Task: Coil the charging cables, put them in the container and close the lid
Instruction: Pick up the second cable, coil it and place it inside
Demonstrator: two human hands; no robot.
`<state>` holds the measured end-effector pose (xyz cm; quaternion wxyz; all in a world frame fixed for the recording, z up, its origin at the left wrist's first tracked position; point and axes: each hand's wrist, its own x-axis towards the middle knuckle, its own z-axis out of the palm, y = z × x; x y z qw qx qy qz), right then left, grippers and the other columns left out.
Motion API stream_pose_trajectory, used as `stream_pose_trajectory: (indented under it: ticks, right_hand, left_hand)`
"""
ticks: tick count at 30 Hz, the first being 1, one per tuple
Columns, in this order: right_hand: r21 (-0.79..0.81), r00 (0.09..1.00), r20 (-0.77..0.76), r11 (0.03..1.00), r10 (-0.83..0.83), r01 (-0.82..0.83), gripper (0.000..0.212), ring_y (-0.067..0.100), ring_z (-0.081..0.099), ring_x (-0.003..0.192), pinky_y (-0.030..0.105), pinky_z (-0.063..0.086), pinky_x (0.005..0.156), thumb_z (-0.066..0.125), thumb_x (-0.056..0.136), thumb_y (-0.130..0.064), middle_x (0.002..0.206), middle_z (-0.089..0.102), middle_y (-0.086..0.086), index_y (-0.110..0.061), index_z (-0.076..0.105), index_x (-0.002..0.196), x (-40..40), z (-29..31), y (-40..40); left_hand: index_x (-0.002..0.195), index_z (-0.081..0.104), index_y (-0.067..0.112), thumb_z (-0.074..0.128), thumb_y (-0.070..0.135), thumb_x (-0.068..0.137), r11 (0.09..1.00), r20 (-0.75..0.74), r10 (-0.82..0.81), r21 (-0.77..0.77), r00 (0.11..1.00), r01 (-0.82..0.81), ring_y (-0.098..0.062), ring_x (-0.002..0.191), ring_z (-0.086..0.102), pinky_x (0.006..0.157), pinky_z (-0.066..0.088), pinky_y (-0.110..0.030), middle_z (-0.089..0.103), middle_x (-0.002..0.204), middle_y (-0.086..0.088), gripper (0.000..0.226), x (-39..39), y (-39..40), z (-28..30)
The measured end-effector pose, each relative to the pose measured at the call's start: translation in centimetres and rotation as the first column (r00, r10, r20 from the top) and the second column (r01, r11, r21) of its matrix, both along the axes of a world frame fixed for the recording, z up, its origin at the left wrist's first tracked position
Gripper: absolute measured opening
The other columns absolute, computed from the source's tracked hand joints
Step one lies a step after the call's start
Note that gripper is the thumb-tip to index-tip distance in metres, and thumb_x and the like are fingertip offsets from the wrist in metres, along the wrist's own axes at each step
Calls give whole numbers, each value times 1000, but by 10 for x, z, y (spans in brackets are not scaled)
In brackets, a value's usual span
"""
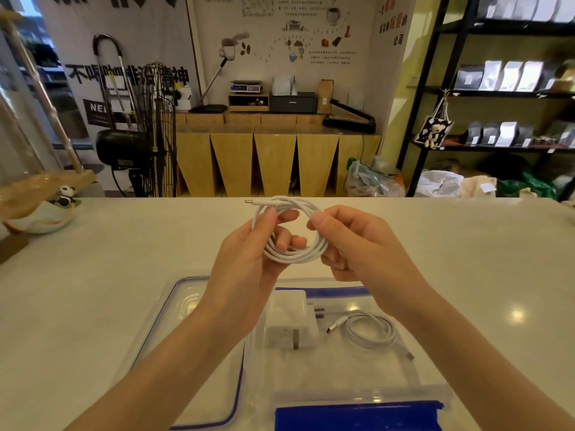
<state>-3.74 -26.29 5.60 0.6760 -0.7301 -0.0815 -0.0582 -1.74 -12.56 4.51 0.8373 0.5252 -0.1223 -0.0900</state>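
Now, head view: coiling is nearly done. The left hand [249,244] and right hand [357,244], each grip pinching the white cable [295,255], hold its loop above the table's middle, free plug pointing left. Next, lower it into the open container [357,396] beside the coiled cable [370,332].

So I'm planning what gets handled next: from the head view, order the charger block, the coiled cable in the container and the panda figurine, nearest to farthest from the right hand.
1. Coiled cable in the container: just below the right hand, on the container's right side.
2. Charger block: in the container, further left.
3. Panda figurine: far left edge of the table.
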Motion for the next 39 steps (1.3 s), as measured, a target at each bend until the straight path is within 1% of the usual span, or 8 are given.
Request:
stream_pose_trajectory:
  ticks: [10, 14, 17, 21, 25, 30, 34, 39]
  right_hand:
    - [-299, 992, 126, 954, 14, 25, 19, 2, 43, 43, 7, 34, 42, 61, 80, -29, 47, 55, -8, -12, 68, 74, 0, 8, -8]
    - [-294, 995, 99, 956, 29, 1, 16, -1, 45, 40, 4, 32, 40, 60, 81, -26, 45, 55, -12, -13, 68, 79, 3, 8, -13]
    - [-354, 994, 73, 933, 86, -55, 22, 1, 44, 42, 6, 33, 41, 59, 76, -35, 51, 55, -4, -16, 69, 81, 3, 11, -18]
    - [-485, 981, 93, 868, 170, -105, 32, 21, 37, 47, 21, 32, 44, 62, 62, -47, 49, 49, 6, -22, 73, 79, 1, 19, -26]
    - [-538, 979, 101, 837, 175, -94, 33, 16, 33, 45, 20, 29, 43, 64, 56, -51, 44, 43, -1, -25, 73, 75, 2, 22, -28]
    - [-452, 983, -12, 876, 182, -168, 36, 8, 49, 48, 16, 43, 49, 51, 71, -46, 54, 60, -3, -17, 72, 78, 0, 21, -28]
    - [-385, 965, -171, 887, 201, -253, 24, 10, 69, 72, 19, 56, 68, 46, 90, -21, 80, 75, -2, -18, 70, 94, 3, 24, -34]
    - [-291, 935, -253, 902, 251, -321, 22, 8, 64, 68, 16, 52, 61, 52, 87, -6, 86, 76, 1, -14, 71, 92, 4, 27, -37]
  left_hand:
    - [82, 62, 14, 34, 27, 95, 971, 49, -4, 240, 999, -8, -5, 44, 47, 45, 41, -18, 42, 40, 7, 34, 2, 3, 2]
    - [84, 60, 7, 43, 25, 88, 979, 7, -149, 141, 989, 147, -8, 42, 48, 36, 38, -17, 43, 41, 2, 25, 5, 6, 9]
    - [77, 61, 8, 45, 45, 72, 944, -9, -253, 215, 968, 248, -13, 45, 56, 39, 46, -21, 49, 39, -1, 41, 6, 11, 13]
    - [63, 57, 12, 35, 38, 89, 895, 30, -228, 399, 973, 197, -12, 49, 53, 42, 43, -19, 44, 35, 5, 44, 4, 10, 14]
    - [57, 52, 15, 36, 33, 91, 856, 153, -186, 510, 971, 83, -7, 44, 46, 42, 37, -15, 39, 33, 6, 42, 4, 9, 16]
    - [64, 55, 12, 38, 31, 88, 917, 128, -150, 388, 980, 90, -9, 48, 51, 45, 44, -14, 42, 37, 5, 35, 4, 14, 16]
    - [66, 54, 12, 37, 30, 90, 963, 106, -89, 262, 990, 58, -11, 51, 51, 49, 46, -17, 43, 38, 4, 35, 6, 13, 13]
    - [66, 53, 13, 39, 36, 85, 965, 200, 13, 255, 980, -65, -10, 51, 51, 54, 48, -16, 44, 37, 7, 33, 3, 9, 10]
